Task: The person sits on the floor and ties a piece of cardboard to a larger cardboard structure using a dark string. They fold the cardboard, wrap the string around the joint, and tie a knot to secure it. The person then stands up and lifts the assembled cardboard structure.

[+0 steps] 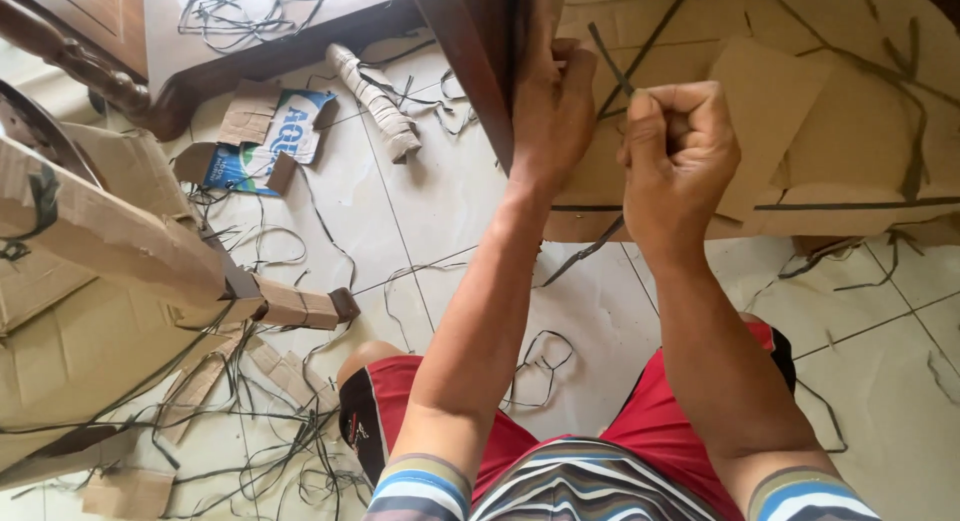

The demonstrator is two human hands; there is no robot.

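My left hand (551,109) grips the edge of a dark wooden furniture leg (470,51) that rises at the top centre. My right hand (678,153) is closed in a fist around a thin dark strap (608,57). The strap runs up past the fist toward the wood and hangs down below it (585,253) toward the tiled floor. Behind both hands lies a cardboard-wrapped piece (840,131) bound with more dark straps.
A large torn cardboard wrapping (90,281) lies at the left among tangled dark straps (260,421). A blue-and-white carton scrap (270,141) and a rolled cardboard tube (378,101) lie on the white tiles. Carved dark furniture (70,61) stands top left.
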